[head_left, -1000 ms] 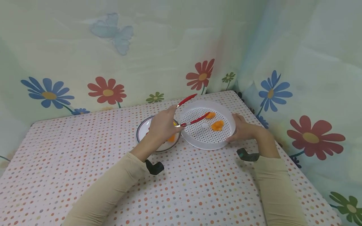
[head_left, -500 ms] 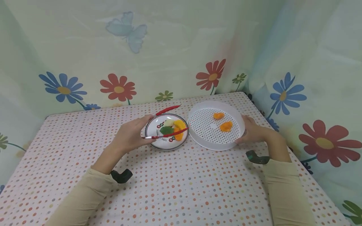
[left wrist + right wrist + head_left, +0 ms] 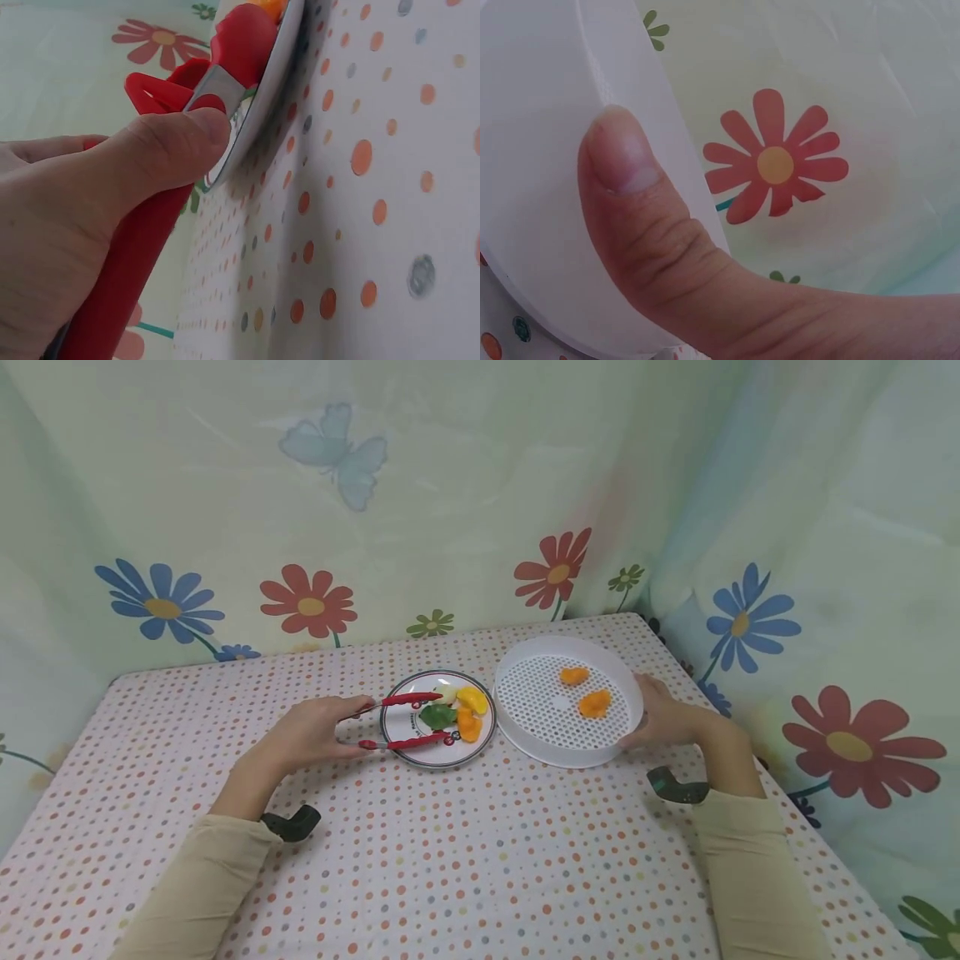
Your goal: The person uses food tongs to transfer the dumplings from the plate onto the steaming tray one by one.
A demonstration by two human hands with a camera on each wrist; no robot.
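I log the red-and-silver tongs with scalloped tips over the left part of the round white plate with dark rim lines, my landmark. Their arms stand apart, one on each side of a flat green piece; contact unclear. The left hand, left of the plate, pinches them between thumb and fingers. On the plate's right half: bright yellow piece, orange piece. Just right of the plate: round white perforated sieve, two orange lumps inside. On its far side from the plate, the right hand grips the wall, thumb outside. Dotted pale cloth underlies the plate.
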